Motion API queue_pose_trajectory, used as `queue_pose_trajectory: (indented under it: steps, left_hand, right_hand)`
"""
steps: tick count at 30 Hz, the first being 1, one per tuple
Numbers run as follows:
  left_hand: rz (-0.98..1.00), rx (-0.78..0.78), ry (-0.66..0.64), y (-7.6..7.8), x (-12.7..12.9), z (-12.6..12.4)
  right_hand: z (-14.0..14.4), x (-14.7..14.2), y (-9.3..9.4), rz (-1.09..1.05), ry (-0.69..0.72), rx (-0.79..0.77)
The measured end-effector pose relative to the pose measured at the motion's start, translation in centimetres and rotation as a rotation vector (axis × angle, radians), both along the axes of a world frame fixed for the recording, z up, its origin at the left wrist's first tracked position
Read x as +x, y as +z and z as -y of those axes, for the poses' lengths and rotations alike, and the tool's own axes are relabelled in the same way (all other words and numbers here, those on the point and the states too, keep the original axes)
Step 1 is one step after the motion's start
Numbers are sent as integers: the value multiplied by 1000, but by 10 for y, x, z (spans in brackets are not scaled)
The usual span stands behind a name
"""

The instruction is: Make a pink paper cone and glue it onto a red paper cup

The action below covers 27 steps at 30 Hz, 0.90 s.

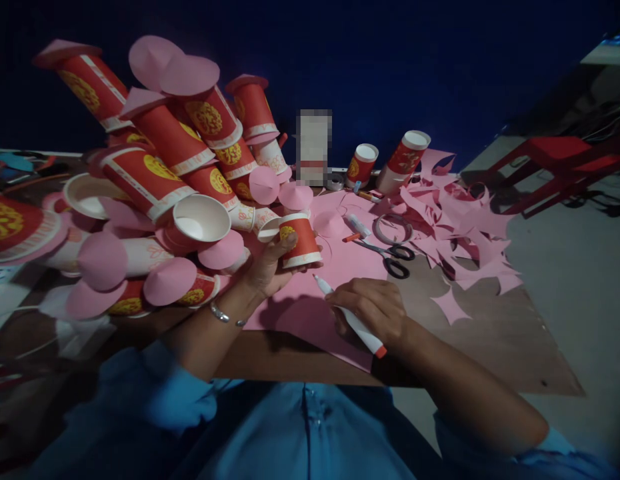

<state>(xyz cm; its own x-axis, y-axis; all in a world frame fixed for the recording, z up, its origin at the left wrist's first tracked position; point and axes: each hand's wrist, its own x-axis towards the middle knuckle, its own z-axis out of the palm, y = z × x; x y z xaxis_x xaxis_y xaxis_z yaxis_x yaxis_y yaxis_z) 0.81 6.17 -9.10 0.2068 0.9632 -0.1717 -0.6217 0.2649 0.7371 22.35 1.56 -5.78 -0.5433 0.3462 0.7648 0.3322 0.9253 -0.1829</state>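
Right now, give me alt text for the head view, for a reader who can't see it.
A left hand holds a red paper cup over a pink paper sheet; the right hand holds a white marker pen. Red cups capped with pink cones are piled left, black scissors right.

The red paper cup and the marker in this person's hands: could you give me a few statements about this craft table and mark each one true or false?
1. The left hand holds a red paper cup. True.
2. The right hand holds the scissors. False: it holds a white marker; the scissors lie untouched on the pink paper sheet.
3. The marker's tip points toward the cup. True.
4. The pink paper scraps are piled to the left of the person. False: they lie to the right; the heap of cups with pink cones is on the left.
5. The wall behind the table is white. False: it is dark blue.
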Motion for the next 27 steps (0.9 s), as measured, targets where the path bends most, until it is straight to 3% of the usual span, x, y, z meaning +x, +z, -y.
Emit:
queue_pose_trajectory:
  steps: [10,27]
  left_hand:
    - [34,-52,73,-5,-3,1]
    - [76,-47,-35,2,-6,2]
  right_hand:
    - [0,0,-2,-20,-32,8]
    - [1,2,4,-8,14,-26]
